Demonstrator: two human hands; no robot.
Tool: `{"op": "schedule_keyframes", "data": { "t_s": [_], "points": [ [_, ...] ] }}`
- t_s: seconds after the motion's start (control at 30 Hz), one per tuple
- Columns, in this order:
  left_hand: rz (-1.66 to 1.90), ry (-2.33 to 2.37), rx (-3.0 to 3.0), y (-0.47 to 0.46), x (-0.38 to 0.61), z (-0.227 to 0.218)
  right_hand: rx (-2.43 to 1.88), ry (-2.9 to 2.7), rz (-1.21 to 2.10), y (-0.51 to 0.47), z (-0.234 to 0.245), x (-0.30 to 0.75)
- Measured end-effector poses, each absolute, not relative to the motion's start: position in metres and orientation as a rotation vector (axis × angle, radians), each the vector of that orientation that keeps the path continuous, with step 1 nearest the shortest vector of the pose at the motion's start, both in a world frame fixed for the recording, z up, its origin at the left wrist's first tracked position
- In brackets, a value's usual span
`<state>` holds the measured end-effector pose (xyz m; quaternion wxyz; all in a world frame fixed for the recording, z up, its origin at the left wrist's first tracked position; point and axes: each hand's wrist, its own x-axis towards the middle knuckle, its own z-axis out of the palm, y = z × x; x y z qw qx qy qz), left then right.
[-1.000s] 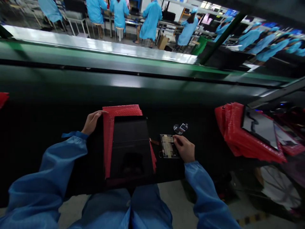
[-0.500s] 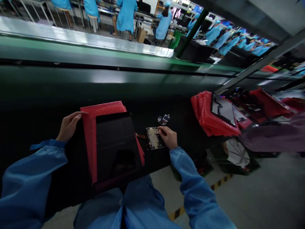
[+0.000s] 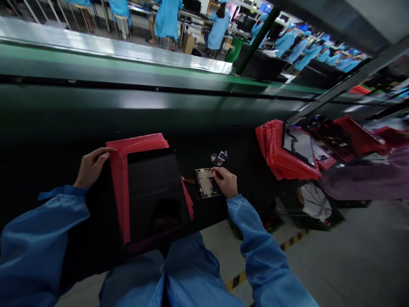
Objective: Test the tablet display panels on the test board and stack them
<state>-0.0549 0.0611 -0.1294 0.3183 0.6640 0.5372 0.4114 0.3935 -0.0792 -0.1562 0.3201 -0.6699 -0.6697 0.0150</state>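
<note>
A dark flat panel lies on a stack of red bubble-wrap sheets on the black bench in front of me. My left hand rests at the stack's upper left corner, fingers curled on its edge. To the right of the panel lies a small circuit board joined to it by an orange flex strip. My right hand pinches the board's upper right edge. A small shiny round part sits just beyond the board.
At the right, a pile of red bubble-wrap sheets carries another dark panel. A green conveyor belt runs across behind the bench. Several people in blue coats work at tables in the background. Floor with yellow-black tape lies lower right.
The view swung to the right and then steadied, bringing in more floor and the right-hand pile. Both hands stay at the same places on the stack and the board.
</note>
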Motion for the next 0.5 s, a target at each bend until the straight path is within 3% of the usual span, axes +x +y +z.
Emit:
{"op": "schedule_keyframes", "data": {
  "t_s": [0.5],
  "points": [
    [1.077,1.433,1.784,0.0632,-0.0548,-0.1326,-1.770,-1.759,0.048,-0.0799,-0.1529,0.3914]
  ]
}}
